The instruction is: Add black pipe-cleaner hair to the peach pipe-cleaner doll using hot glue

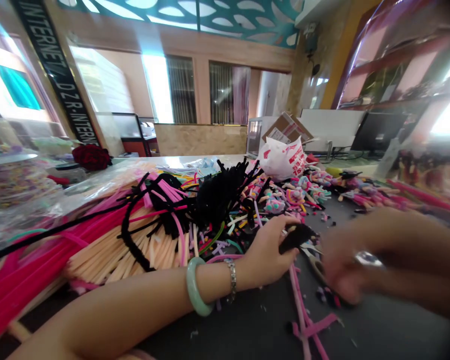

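Observation:
My left hand (272,250), with a green bangle and a metal bracelet at the wrist, is closed around a dark fuzzy black piece (297,237), which looks like pipe cleaner. Pink pipe cleaners (300,300) run down from beneath that hand over the dark tabletop, with a short pink piece lying across them; whether they join the black piece is hidden. My right hand (354,255) is smeared by motion and wears a ring. Scissors (315,262) show beside it, their handles partly behind the fingers. I cannot make out whether it grips them.
Black pipe cleaners (219,192) heap up ahead, beside peach (112,250) and hot-pink bundles (52,245) on the left. Small pipe-cleaner dolls (296,195) lie farther right. A white plastic bag (281,157) stands behind them. Colourful offcuts (217,245) litter the table.

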Demonstrator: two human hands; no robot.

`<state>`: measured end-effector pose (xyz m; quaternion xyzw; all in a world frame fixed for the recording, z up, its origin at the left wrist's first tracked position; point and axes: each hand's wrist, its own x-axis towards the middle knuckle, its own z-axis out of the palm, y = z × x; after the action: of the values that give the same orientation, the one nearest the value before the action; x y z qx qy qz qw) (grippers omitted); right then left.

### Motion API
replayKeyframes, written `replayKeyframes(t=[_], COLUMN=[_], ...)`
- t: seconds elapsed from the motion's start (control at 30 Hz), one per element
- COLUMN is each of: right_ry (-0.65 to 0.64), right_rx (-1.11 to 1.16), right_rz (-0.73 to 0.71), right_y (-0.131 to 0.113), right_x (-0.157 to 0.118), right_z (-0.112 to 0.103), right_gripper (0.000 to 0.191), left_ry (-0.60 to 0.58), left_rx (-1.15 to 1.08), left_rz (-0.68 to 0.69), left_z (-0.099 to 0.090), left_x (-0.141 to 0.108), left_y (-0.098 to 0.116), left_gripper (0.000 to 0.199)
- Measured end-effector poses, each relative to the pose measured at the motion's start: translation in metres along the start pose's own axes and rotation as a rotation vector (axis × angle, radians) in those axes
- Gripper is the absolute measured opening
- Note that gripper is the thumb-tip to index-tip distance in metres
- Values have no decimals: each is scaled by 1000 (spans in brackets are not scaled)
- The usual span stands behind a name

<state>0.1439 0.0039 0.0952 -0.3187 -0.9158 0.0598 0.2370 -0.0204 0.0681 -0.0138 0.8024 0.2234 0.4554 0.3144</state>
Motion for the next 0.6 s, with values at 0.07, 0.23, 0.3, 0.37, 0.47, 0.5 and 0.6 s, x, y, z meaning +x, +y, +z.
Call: replayKeyframes(t=[0.07, 0.23, 0.3, 0.37, 0.47, 0.5, 0.6], right_ry=[-123, -96, -136, -143, -193, -238, -379], right_rx=[79, -427, -630, -673, -690, -686, -684], right_rz=[-59, -175, -165, -137, -124, -134, -110], right_y=[-6, 3, 13, 25, 46, 53, 74], right_x=[31, 114, 142, 167, 202, 213, 243], right_z=[1, 19, 31, 45, 64, 69, 77], right_gripper=[10, 15, 17, 18, 40, 46, 35], left_ry=[-44, -128, -178, -211, -206, -188, -130], left_rx=[133, 257, 265, 270, 259, 254, 254], left_rz=[83, 134, 133, 133, 152, 161, 197], left_z=[0, 1, 1, 1, 1, 1, 2], left_x=[-1, -7, -10, -11, -11, -10, -8], left_y=[0, 4, 6, 7, 4, 3, -1], left_gripper=[32, 47, 50, 51, 51, 50, 47])
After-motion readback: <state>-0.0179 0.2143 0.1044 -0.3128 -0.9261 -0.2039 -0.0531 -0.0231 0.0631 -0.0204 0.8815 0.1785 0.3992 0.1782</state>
